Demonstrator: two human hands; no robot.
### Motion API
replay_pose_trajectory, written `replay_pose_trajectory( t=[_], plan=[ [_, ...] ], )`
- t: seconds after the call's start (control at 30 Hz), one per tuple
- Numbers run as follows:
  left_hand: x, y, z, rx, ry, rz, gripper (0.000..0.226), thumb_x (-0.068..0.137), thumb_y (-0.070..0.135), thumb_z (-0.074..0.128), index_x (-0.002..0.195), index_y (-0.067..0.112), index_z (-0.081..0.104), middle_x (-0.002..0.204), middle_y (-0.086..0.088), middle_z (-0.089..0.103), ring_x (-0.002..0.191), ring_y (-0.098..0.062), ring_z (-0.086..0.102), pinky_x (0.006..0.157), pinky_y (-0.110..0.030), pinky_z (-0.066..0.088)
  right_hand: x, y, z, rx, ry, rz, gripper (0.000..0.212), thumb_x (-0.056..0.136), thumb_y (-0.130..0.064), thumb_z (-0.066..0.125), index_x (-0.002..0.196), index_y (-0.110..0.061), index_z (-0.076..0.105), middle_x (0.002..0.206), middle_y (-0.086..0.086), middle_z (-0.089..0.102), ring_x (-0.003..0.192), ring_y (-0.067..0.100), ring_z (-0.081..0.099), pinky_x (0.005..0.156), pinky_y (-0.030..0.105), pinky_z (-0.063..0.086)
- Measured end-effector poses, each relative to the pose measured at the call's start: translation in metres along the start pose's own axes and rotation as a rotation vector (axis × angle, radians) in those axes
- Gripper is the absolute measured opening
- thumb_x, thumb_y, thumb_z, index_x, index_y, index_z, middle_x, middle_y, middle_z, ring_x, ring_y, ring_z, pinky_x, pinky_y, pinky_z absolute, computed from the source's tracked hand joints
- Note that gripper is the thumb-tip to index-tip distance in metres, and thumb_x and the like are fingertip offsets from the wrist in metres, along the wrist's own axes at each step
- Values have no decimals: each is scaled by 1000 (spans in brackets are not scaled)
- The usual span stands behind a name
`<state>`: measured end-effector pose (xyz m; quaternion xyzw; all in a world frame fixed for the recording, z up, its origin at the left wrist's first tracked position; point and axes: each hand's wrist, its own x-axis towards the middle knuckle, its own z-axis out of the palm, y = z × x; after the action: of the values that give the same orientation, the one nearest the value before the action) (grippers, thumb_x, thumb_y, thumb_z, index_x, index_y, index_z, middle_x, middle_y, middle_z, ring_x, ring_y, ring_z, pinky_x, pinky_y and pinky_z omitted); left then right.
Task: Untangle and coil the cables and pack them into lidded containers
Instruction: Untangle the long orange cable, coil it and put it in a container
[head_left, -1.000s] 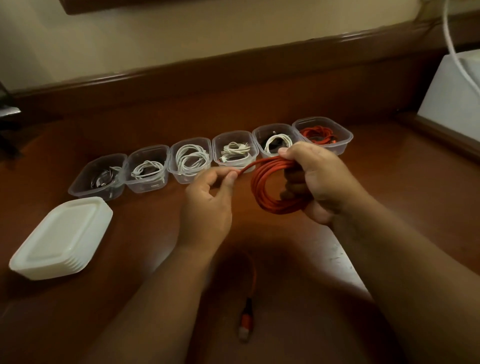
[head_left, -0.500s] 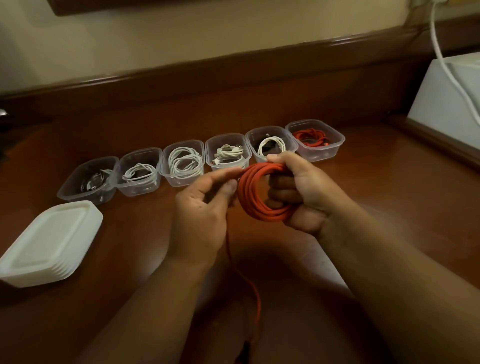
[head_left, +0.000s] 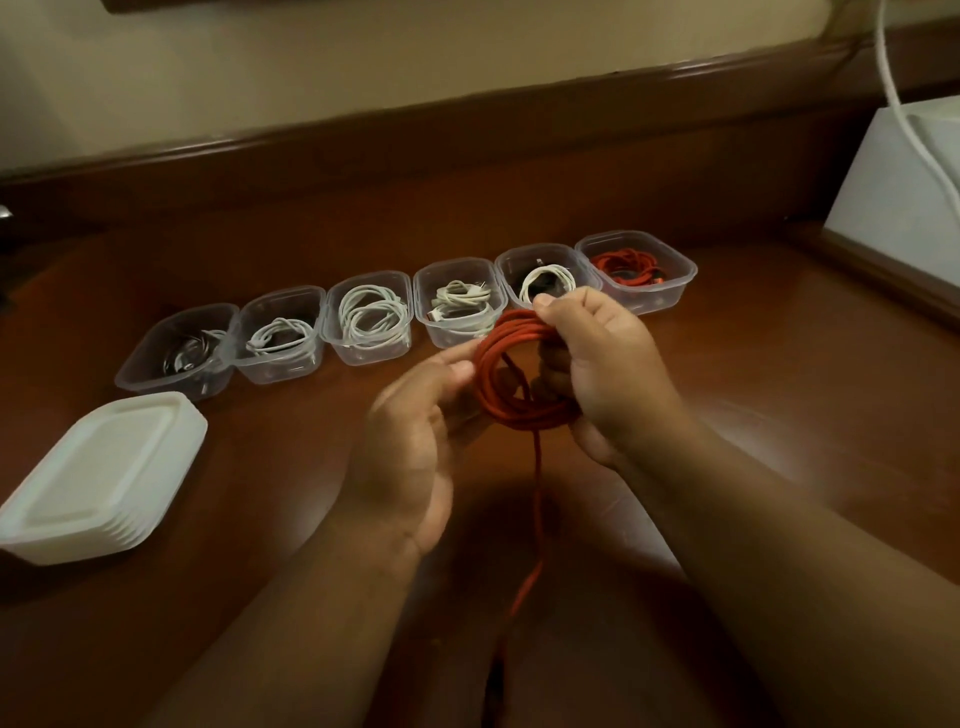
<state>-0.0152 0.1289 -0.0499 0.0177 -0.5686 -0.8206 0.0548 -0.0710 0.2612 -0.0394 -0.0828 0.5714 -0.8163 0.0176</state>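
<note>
My right hand (head_left: 608, 374) grips a coil of orange-red cable (head_left: 511, 400) above the brown table, thumb on top of the loops. My left hand (head_left: 415, 441) pinches the coil's left side between thumb and fingers. The cable's loose tail (head_left: 535, 519) hangs straight down toward me. Behind the hands stands a row of several clear open containers (head_left: 176, 353), each holding a coiled cable; the rightmost container (head_left: 670, 286) holds another orange-red cable, the others white ones. A stack of white lids (head_left: 104, 478) lies at the left.
A raised wooden ledge (head_left: 467, 171) runs along the back of the table. A white box (head_left: 904, 197) with a white cord (head_left: 904, 104) over it stands at the far right on a step.
The left hand has wound more of the tail onto the coil and moved right up against it. The tail now hangs shorter and its plug end has left view.
</note>
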Motion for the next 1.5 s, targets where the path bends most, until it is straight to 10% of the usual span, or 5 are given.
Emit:
replay_pose_trajectory(
  t=[0.3, 0.73, 0.83, 1.03, 1.5],
  plan=[
    [0, -3, 5, -85, -167, -149, 61, 74, -4, 67, 132, 9, 54, 104, -13, 70, 97, -28, 69, 92, -47, 55, -2, 10, -2, -427, -41, -268, 19, 89, -26, 67, 75, -24, 55, 64, -7, 58, 59, 9, 54, 58, 33, 46],
    [10, -12, -8, 842, 56, 269, 65, 84, -1, 67, 108, 58, 57, 86, 12, 64, 80, -9, 69, 74, -31, 60, -9, 13, -5, -798, -1, -609, 14, 94, -29, 63, 87, -21, 53, 69, -13, 57, 66, 9, 62, 56, 41, 52],
    [9, -8, -7, 767, 71, 160, 51, 87, 0, 67, 121, 37, 56, 70, -4, 69, 67, -23, 73, 72, -54, 60, -6, 12, -8, -830, 27, -664, 16, 94, -29, 63, 86, -20, 52, 67, -15, 55, 64, 8, 60, 54, 34, 51],
    [2, 14, 2, -175, 14, -245, 21, 96, 1, 43, 108, 11, 57, 55, 2, 41, 42, -10, 42, 67, -37, 58, 6, 1, -16, -654, 172, -545, 20, 93, -28, 64, 79, -21, 52, 74, 0, 60, 68, 13, 60, 58, 32, 51],
    [-13, 41, -10, 171, -219, -312, 18, 87, 17, 53, 93, 7, 66, 57, 3, 34, 38, -3, 24, 35, -14, 15, 13, -25, -30, -118, 195, -180, 17, 96, -19, 61, 80, -18, 54, 68, -4, 65, 62, 13, 64, 62, 30, 54]
  ],
)
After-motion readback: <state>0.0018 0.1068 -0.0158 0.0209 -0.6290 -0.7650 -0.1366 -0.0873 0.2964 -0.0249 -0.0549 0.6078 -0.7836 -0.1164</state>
